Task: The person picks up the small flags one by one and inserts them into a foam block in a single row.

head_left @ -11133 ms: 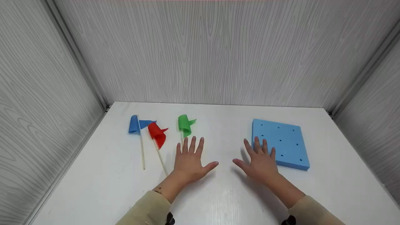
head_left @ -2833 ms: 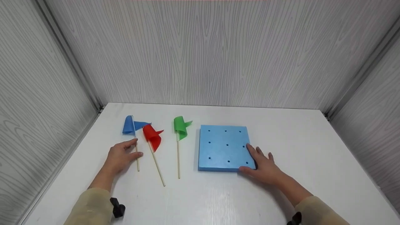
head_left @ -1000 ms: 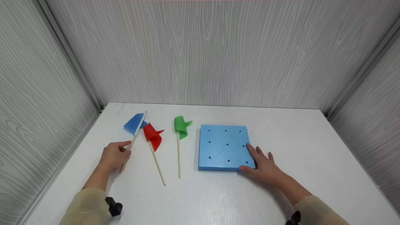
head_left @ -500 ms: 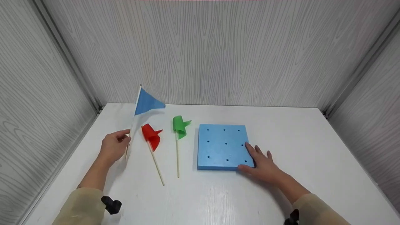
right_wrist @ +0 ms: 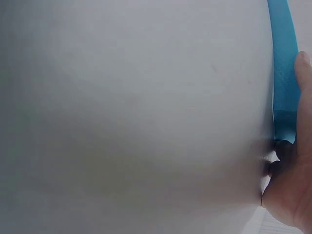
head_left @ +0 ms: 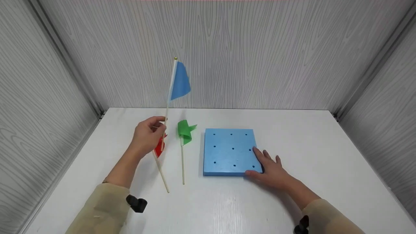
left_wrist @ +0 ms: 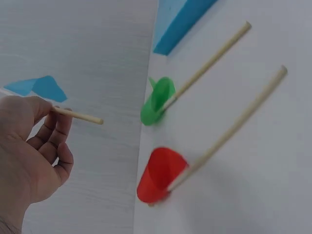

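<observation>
Between thumb and fingers my left hand (head_left: 148,136) pinches the thin wooden stick of a blue pennant flag (head_left: 181,81), raised with its cloth at the top. In the left wrist view the lower end of that stick (left_wrist: 80,116) sticks out past the fingers. A red flag (head_left: 160,148) lies under the raised hand, partly hidden by it. Right of it lies a green flag (head_left: 185,131), its cloth curled. My right hand (head_left: 271,170) holds the near right corner of a square light-blue board (head_left: 227,156) with small holes, thumb at the front edge, forefinger at the right side.
The white tabletop (head_left: 208,204) carries the board and the two lying flags. Grey wood-grain panels stand behind (head_left: 247,55) and on both sides. The sticks of the red and green flags point toward the front edge.
Earlier the board was slid from the right to the middle. My left hand has since picked up the blue flag, turned it upright and carried it right, over the red flag. The right hand stays put.
</observation>
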A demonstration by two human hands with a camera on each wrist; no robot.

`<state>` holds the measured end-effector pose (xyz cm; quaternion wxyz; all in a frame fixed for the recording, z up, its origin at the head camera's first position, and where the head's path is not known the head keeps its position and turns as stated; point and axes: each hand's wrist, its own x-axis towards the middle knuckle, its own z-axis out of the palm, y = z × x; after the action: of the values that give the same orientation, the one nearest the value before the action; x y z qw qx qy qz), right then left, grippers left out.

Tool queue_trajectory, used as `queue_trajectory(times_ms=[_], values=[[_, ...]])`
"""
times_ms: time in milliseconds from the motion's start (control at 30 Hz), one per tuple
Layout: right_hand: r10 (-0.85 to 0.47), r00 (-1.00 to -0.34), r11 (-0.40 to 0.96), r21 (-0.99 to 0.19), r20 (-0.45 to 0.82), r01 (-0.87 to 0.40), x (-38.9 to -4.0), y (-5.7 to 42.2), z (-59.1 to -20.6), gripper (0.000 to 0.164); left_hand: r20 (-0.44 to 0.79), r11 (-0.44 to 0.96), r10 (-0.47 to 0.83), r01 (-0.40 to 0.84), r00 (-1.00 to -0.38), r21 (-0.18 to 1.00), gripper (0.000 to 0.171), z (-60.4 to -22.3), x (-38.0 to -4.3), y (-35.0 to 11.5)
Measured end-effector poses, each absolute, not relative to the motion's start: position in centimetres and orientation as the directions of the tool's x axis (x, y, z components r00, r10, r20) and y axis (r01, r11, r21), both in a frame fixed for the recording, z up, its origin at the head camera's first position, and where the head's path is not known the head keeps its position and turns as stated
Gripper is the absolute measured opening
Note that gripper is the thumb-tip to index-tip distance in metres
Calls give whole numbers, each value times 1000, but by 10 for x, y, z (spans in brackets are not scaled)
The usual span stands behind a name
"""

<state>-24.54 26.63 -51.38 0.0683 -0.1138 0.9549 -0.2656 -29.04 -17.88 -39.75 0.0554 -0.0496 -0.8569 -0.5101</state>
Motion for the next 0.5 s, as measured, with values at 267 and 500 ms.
queue_trajectory(times_ms=[267,500], values=[[-243,-967,834,-524,-70,-172,-244,261,-515,111,214,342,159,257,-964,904,30,-387,-297,-102],[-242,-968,827,-536,-66,-170,-242,256,-517,111,269,250,266,335,-926,908,27,-399,-300,-42]])
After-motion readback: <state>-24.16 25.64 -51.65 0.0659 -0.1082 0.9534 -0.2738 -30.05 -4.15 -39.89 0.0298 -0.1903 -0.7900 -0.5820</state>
